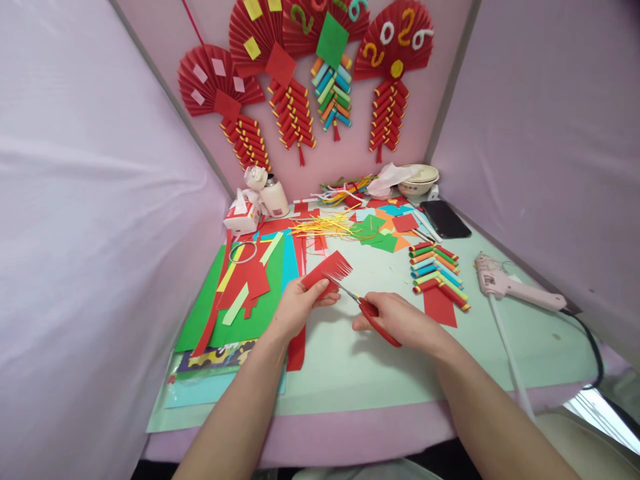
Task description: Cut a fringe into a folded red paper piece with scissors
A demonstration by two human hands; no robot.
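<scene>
My left hand [300,303] pinches a strip of red paper [325,268] above the middle of the table. One long edge of that paper is cut into a fine fringe. My right hand [393,317] grips red-handled scissors [370,310], whose blades meet the fringed side close to my left fingertips. To the right of my right hand lies a chevron of coloured paper rolls [436,272], with a red paper square [441,307] at its lower end.
A pink glue gun [515,288] with a cord lies at the right, near a black phone [446,219]. Green sheets [200,310] and red scraps cover the left side. Yellow paper shreds [325,225] lie farther back. Red fan decorations [395,43] hang on the back wall. A tissue box [243,217] stands back left.
</scene>
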